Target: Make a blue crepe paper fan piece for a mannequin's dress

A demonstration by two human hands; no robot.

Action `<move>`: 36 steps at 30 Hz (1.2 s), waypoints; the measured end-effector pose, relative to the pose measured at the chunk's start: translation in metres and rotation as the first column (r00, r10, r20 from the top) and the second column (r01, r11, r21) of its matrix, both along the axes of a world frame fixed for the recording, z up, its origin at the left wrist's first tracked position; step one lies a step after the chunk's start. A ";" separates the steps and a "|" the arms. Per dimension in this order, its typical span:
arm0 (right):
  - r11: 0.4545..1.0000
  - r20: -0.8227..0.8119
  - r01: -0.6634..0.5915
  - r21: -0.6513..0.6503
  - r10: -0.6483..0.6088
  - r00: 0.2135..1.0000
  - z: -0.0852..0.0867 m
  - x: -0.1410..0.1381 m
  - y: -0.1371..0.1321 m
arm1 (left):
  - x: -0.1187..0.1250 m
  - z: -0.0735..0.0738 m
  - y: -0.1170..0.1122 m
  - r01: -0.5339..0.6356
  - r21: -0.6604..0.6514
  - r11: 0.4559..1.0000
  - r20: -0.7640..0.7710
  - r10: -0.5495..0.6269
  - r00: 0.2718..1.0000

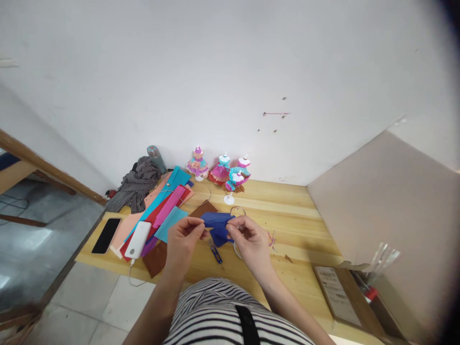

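Observation:
Both my hands hold a piece of dark blue felt [217, 224] above the wooden table [287, 211]. My left hand [183, 239] pinches its left edge with thumb and fingers closed. My right hand [249, 239] pinches its right edge the same way. Small blue-handled snips [214, 250] lie on the table just under the felt. A brown felt piece [203, 209] lies behind the blue one.
A stack of coloured felt sheets [165, 203] lies at the left, with a white power bank [138, 239] and a black phone [106, 235]. Three small dressed mannequins [223, 170] stand by the wall. A striped cloth [138, 184] and a cardboard box [362, 297] flank the table.

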State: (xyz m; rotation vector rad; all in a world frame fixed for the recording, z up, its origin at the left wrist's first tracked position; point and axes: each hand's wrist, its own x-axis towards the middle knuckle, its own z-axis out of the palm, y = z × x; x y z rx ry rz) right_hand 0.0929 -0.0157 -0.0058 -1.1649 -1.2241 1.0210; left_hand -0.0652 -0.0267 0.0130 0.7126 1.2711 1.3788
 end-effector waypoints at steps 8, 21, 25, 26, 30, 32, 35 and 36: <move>0.999 -0.033 -0.042 -0.002 0.042 0.999 0.002 0.002 0.000 | 0.000 0.001 0.000 0.003 0.020 1.000 -0.009 -0.002 1.000; 0.996 -0.058 -0.084 0.002 0.084 0.995 0.003 0.003 -0.001 | 0.002 0.005 -0.001 0.019 0.014 1.000 -0.018 -0.019 1.000; 0.995 -0.087 -0.101 -0.012 0.100 0.991 0.007 0.003 -0.001 | 0.000 0.008 -0.002 0.088 0.028 0.996 0.053 -0.089 0.995; 0.995 -0.096 -0.102 -0.014 0.100 0.990 0.008 0.003 -0.001 | -0.001 0.008 -0.003 0.112 0.037 0.993 0.064 -0.115 0.991; 0.994 -0.107 -0.105 -0.014 0.103 0.989 0.010 0.003 -0.001 | -0.005 0.004 -0.003 0.214 0.062 0.975 0.034 -0.216 0.976; 0.994 -0.101 -0.113 -0.014 0.111 0.989 0.010 0.003 -0.001 | -0.006 0.002 -0.003 0.244 0.075 0.967 -0.016 -0.244 0.970; 0.992 -0.077 -0.128 -0.017 0.127 0.989 0.011 0.003 -0.001 | -0.008 0.001 -0.004 0.229 0.099 0.968 -0.087 -0.221 0.971; 0.991 -0.063 -0.133 -0.016 0.132 0.989 0.011 0.003 -0.001 | -0.008 0.001 -0.005 0.217 0.103 0.971 -0.106 -0.206 0.973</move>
